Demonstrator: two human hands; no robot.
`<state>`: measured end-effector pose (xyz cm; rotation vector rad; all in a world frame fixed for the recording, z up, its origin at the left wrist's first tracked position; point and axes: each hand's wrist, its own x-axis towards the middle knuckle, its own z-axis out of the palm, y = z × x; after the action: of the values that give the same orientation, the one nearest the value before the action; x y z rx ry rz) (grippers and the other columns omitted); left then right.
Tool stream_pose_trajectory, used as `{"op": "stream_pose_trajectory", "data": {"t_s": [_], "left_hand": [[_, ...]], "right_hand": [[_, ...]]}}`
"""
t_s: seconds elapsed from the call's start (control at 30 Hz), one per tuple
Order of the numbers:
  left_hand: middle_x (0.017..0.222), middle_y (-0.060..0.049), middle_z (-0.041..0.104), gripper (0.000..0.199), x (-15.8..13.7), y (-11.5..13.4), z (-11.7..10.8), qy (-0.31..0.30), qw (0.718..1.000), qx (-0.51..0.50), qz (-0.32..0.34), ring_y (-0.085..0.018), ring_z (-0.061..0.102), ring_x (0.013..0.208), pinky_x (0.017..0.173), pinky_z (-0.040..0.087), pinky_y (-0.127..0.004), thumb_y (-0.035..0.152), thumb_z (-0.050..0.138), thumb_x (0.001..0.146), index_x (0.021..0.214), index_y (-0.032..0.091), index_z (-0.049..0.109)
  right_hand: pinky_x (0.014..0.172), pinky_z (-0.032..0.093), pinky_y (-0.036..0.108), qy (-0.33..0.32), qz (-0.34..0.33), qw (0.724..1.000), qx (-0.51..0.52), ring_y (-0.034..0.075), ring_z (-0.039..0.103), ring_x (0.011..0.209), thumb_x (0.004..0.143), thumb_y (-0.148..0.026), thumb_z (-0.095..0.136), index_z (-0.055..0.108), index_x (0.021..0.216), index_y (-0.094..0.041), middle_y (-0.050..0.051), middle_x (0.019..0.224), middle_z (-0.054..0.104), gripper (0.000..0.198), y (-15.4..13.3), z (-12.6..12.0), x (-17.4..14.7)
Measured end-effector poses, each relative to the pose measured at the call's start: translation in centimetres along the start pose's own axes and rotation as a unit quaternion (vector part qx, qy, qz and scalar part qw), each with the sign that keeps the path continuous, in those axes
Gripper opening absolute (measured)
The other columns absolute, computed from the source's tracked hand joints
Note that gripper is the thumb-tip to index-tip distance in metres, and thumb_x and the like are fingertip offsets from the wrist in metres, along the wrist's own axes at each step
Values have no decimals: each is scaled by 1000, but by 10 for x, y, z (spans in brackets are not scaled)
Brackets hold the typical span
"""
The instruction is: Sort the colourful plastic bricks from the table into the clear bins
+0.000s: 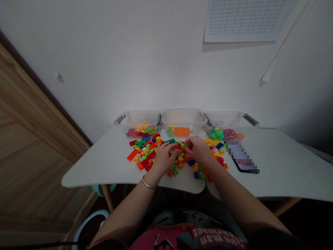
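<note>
Both hands are down in the middle of a big spread of colourful building bricks (151, 151) on the white surface (109, 166). The left hand (163, 158) lies palm down on the pile, wearing a thin bangle (147, 184) at the wrist, fingers (170, 147) curled in narrow toward the centre. The right hand (199, 149) sits just beside it, fingers (189, 143) bent in close as well. The fingertips of both hands meet over a small red and orange cluster of bricks (180, 150), which sits right between them, touching or nearly so. Honestly can't tell if either hand has actually pinched a brick or is only resting on them, it's too small and dim.

More loose bricks trail out on both sides of the hands, with a few green, blue and orange ones just in front of the wrists, near the surface edge.

Behind the pile, three clear plastic bins stand in a row against the wall: the left bin (137, 119) with mixed bricks, the middle bin (182, 119) with an orange block and a bit of green, the right bin (226, 121) with green and pink round things. A phone (244, 163) lies flat to the right of the bricks.
</note>
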<state>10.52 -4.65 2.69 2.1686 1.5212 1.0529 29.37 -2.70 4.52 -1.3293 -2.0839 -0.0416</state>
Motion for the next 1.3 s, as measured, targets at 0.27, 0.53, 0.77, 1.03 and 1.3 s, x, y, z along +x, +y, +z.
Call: {"op": "stream_pose_trajectory", "data": {"t_s": [0.27, 0.53, 0.77, 1.03, 1.3], "left_hand": [[96, -5, 76, 15, 9, 16, -1, -64, 978, -194, -40, -20, 70, 94, 90, 55, -33, 28, 61, 84, 90, 22, 73], [99, -5, 74, 18, 35, -10, -15, 68, 987, -146, -25, -20, 67, 95, 92, 53, -35, 30, 66, 82, 97, 21, 72], [105, -5, 70, 22, 96, -73, -63, 386, 920, -70, 9, -16, 65, 94, 91, 52, -31, 29, 61, 85, 103, 19, 68], [110, -7, 74, 29, 144, -84, -92, 233, 963, 35, -133, -20, 67, 102, 92, 49, -31, 29, 62, 84, 109, 19, 72], [117, -3, 74, 54, 150, -64, -92, 63, 935, 221, -269, -26, 65, 115, 98, 46, -39, 43, 63, 83, 136, 30, 57]], "right_hand": [[76, 46, 29, 21, -58, 998, 20, 19, 61, 82, 81, -18, 61, 63, 80, -21, 5, 81, 68, 4, -11, 6, -20], [83, 50, 36, 53, -27, 996, 69, 23, 64, 91, 84, -22, 59, 64, 104, -20, 8, 98, 71, 20, -1, 4, -33], [89, 50, 40, 58, 0, 998, 35, 25, 63, 98, 88, -24, 54, 65, 107, -19, 10, 103, 71, 22, 20, 0, -51], [89, 48, 37, 60, -50, 997, -2, 23, 61, 94, 88, -19, 53, 67, 101, -18, 8, 97, 71, 19, 23, 4, -54], [92, 48, 37, 98, -53, 994, -8, 23, 61, 98, 87, -18, 54, 65, 110, -16, 9, 101, 71, 25, 23, 8, -57]]}}
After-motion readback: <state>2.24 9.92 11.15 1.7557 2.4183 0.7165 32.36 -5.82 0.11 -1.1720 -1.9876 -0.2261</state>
